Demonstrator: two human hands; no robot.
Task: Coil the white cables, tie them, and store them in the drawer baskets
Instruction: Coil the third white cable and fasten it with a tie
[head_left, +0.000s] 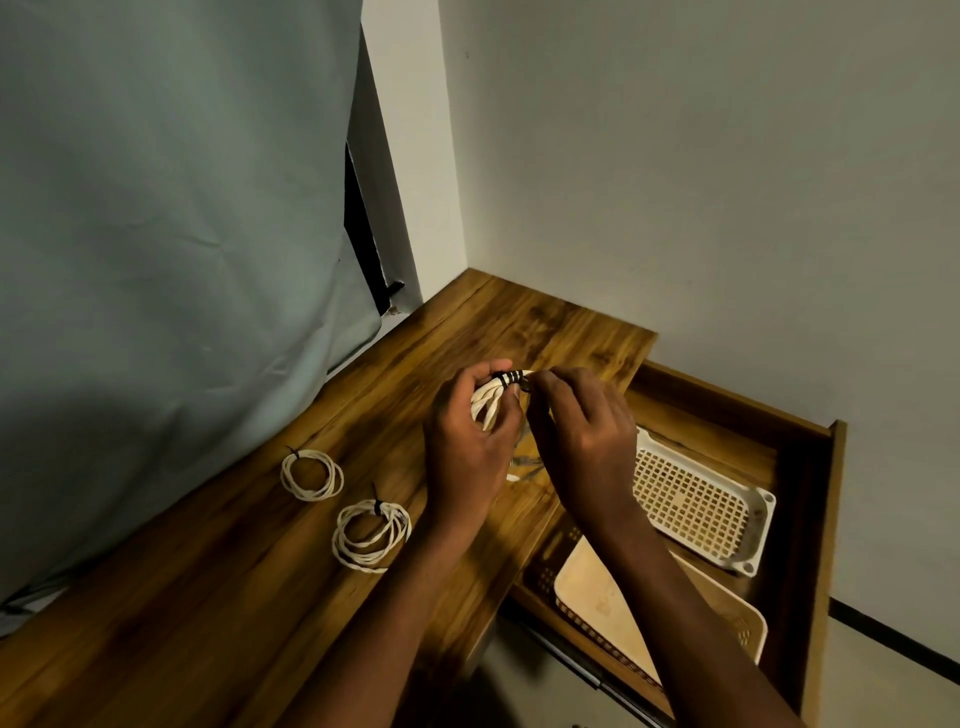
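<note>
Nearest, a beige basket (737, 623) lay in the open drawer (810, 519), with a white basket (696, 499) beyond it, and two tied coils (371, 535) (311, 474) lay apart on the worktop (182, 597) to the left. Above the worktop's edge the left hand (470, 441) gripped a third coil (488, 402), fingers curled round its strands. Just beyond, the right hand (582, 431) pinched the black tie (511, 378) wound round the coil's top, with a grey curtain (156, 208) behind.

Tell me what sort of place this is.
Probably a room at home or a small workroom: a wooden counter in a wall corner, a curtain beside it, and an open drawer holding plastic baskets.
</note>
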